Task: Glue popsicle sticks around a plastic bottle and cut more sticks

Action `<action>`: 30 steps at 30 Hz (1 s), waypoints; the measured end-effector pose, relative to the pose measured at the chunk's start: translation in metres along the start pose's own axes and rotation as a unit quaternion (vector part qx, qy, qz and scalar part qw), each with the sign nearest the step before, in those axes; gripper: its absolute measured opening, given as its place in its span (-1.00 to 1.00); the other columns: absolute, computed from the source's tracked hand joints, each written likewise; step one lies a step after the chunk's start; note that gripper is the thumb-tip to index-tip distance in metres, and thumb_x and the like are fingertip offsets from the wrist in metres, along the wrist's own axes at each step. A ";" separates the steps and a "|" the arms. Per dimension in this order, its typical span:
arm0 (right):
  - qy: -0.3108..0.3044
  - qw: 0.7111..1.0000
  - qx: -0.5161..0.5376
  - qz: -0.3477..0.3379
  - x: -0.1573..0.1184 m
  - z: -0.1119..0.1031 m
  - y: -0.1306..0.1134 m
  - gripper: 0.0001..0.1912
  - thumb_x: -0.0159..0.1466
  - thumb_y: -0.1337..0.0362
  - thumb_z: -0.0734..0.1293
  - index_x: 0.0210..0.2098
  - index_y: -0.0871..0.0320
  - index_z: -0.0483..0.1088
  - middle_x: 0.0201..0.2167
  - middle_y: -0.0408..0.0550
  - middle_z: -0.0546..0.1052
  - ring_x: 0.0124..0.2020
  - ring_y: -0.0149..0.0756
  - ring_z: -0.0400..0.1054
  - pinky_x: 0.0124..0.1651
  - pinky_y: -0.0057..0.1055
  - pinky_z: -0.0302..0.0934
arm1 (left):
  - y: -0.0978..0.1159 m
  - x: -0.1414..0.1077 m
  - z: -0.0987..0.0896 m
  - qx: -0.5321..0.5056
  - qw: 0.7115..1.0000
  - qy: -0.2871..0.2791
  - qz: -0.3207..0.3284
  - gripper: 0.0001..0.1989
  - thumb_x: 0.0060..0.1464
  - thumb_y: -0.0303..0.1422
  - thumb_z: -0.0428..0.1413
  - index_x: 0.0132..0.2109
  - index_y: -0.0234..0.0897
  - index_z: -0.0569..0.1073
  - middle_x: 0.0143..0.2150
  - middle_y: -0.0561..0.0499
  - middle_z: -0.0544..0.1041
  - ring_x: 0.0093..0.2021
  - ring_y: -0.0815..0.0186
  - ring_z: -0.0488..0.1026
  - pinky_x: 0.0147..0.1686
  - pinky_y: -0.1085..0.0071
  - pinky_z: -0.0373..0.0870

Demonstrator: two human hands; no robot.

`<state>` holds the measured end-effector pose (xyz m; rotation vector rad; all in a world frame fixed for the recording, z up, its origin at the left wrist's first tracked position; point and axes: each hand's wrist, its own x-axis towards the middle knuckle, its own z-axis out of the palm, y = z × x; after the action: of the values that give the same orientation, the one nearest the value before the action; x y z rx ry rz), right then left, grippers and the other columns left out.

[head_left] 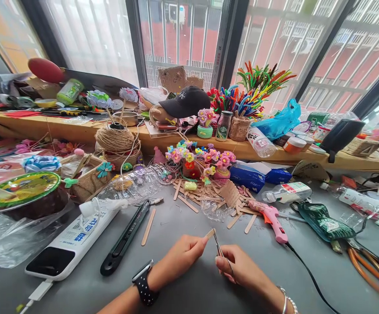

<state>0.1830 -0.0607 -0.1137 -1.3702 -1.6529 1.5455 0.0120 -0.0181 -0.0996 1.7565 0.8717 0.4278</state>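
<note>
My left hand (187,253), with a watch at the wrist, pinches a short wooden stick (211,233) near the table's middle. In my right hand (237,264) are small metal scissors (219,248), their tips at the stick's outer end. Whether the blades touch the wood is too small to tell. Just beyond both hands lies a pile of wooden sticks (205,194). One loose stick (148,226) rests to the left, beside a dark green cutter-like tool (125,237).
A pink glue gun (274,222) and its black cord lie to the right. At the left are a white power bank (74,240) and a plastic bag (9,240). Pipe-cleaner flowers (209,159) stand behind the pile, below a cluttered wooden ledge (163,141).
</note>
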 end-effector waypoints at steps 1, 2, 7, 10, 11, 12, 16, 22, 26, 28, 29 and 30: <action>0.003 1.000 0.001 0.000 0.000 0.001 0.000 -0.43 -0.10 -0.27 0.11 -0.64 0.18 0.06 -0.75 -0.29 0.06 -0.73 -0.59 -0.04 -0.71 -0.59 -0.18 | 0.000 0.000 0.001 0.002 1.000 0.001 -0.001 -0.58 0.06 -0.10 -0.27 -0.60 -0.29 -0.03 -0.61 0.15 -0.09 -0.58 0.48 -0.14 -0.60 0.49 -0.18; 0.005 1.000 0.001 -0.001 0.000 0.001 0.000 -0.43 -0.09 -0.27 0.11 -0.64 0.18 0.07 -0.75 -0.30 0.06 -0.74 -0.59 -0.04 -0.71 -0.59 -0.18 | 0.001 0.000 0.001 0.003 1.000 0.001 -0.003 -0.59 0.06 -0.10 -0.28 -0.60 -0.29 -0.03 -0.60 0.15 -0.10 -0.57 0.48 -0.14 -0.60 0.49 -0.18; 0.012 1.000 0.009 0.002 -0.001 0.002 -0.003 -0.43 -0.08 -0.26 0.11 -0.63 0.18 0.09 -0.76 -0.30 0.08 -0.75 -0.59 -0.03 -0.71 -0.59 -0.17 | 0.004 -0.001 0.003 0.005 1.000 -0.009 -0.004 -0.59 0.07 -0.11 -0.30 -0.59 -0.29 -0.01 -0.60 0.15 -0.08 -0.56 0.47 -0.12 -0.59 0.50 -0.16; 0.011 1.000 0.010 0.005 -0.002 0.002 -0.005 -0.44 -0.07 -0.25 0.10 -0.63 0.18 0.09 -0.76 -0.29 0.09 -0.75 -0.59 -0.05 -0.71 -0.59 -0.18 | 0.005 -0.002 0.004 0.013 1.000 -0.008 -0.001 -0.59 0.07 -0.10 -0.31 -0.58 -0.29 -0.01 -0.59 0.14 -0.07 -0.56 0.47 -0.11 -0.58 0.50 -0.14; 0.013 1.000 0.008 0.005 -0.002 0.003 -0.005 -0.44 -0.06 -0.25 0.10 -0.63 0.18 0.09 -0.76 -0.29 0.09 -0.74 -0.59 -0.05 -0.71 -0.58 -0.18 | 0.006 -0.002 0.004 0.017 1.000 -0.008 0.001 -0.59 0.07 -0.10 -0.31 -0.58 -0.29 0.00 -0.59 0.14 -0.07 -0.56 0.47 -0.11 -0.59 0.51 -0.13; 0.017 1.000 0.004 0.004 -0.002 0.003 -0.005 -0.44 -0.06 -0.25 0.10 -0.64 0.18 0.09 -0.76 -0.28 0.09 -0.73 -0.59 -0.06 -0.70 -0.58 -0.18 | 0.006 -0.002 0.005 0.021 1.000 -0.009 0.002 -0.58 0.07 -0.09 -0.32 -0.58 -0.29 0.01 -0.59 0.14 -0.07 -0.56 0.47 -0.11 -0.59 0.51 -0.13; 0.025 0.999 -0.022 -0.004 -0.003 0.003 -0.007 -0.44 -0.03 -0.24 0.09 -0.65 0.19 0.10 -0.75 -0.25 0.12 -0.70 -0.58 -0.06 -0.67 -0.57 -0.17 | 0.007 -0.003 0.006 0.038 0.999 -0.007 0.006 -0.58 0.08 -0.10 -0.33 -0.58 -0.30 0.04 -0.59 0.14 -0.07 -0.57 0.47 -0.11 -0.60 0.50 -0.13; 0.023 0.999 -0.035 -0.002 -0.004 0.003 -0.009 -0.43 -0.03 -0.25 0.07 -0.66 0.19 0.10 -0.75 -0.23 0.14 -0.69 -0.56 -0.04 -0.65 -0.56 -0.16 | 0.005 -0.003 0.007 0.061 0.998 0.014 0.022 -0.59 0.08 -0.13 -0.32 -0.59 -0.29 0.01 -0.60 0.14 -0.07 -0.57 0.47 -0.11 -0.59 0.50 -0.14; 0.022 0.999 -0.029 0.005 -0.004 0.002 -0.009 -0.44 -0.03 -0.24 0.09 -0.65 0.19 0.09 -0.74 -0.24 0.14 -0.70 -0.57 -0.04 -0.65 -0.56 -0.16 | 0.005 -0.003 0.007 0.068 0.997 0.019 0.026 -0.60 0.09 -0.15 -0.32 -0.60 -0.30 0.01 -0.60 0.14 -0.07 -0.58 0.47 -0.10 -0.59 0.49 -0.14; 0.021 0.999 -0.027 0.008 -0.004 0.003 -0.009 -0.45 -0.03 -0.24 0.09 -0.65 0.18 0.09 -0.75 -0.24 0.14 -0.70 -0.57 -0.04 -0.65 -0.56 -0.16 | 0.005 -0.003 0.007 0.067 0.997 0.020 0.025 -0.59 0.09 -0.15 -0.32 -0.60 -0.30 0.01 -0.60 0.13 -0.06 -0.57 0.47 -0.10 -0.59 0.49 -0.14; 0.022 0.999 -0.027 0.009 -0.004 0.003 -0.009 -0.45 -0.03 -0.24 0.09 -0.64 0.18 0.10 -0.75 -0.25 0.13 -0.70 -0.57 -0.05 -0.66 -0.56 -0.17 | 0.005 -0.003 0.007 0.066 0.997 0.022 0.024 -0.60 0.09 -0.15 -0.32 -0.60 -0.29 0.00 -0.60 0.13 -0.07 -0.57 0.47 -0.10 -0.59 0.49 -0.14; 0.022 0.999 -0.027 0.010 -0.004 0.003 -0.009 -0.44 -0.04 -0.24 0.09 -0.64 0.19 0.10 -0.75 -0.25 0.12 -0.70 -0.57 -0.05 -0.66 -0.56 -0.17 | 0.005 -0.003 0.007 0.064 0.997 0.024 0.024 -0.60 0.09 -0.15 -0.31 -0.60 -0.29 -0.01 -0.60 0.13 -0.07 -0.58 0.47 -0.11 -0.59 0.49 -0.15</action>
<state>0.1794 -0.0641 -0.1051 -1.4424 -1.6710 1.4798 0.0164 -0.0258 -0.0970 1.8935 0.9103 0.4567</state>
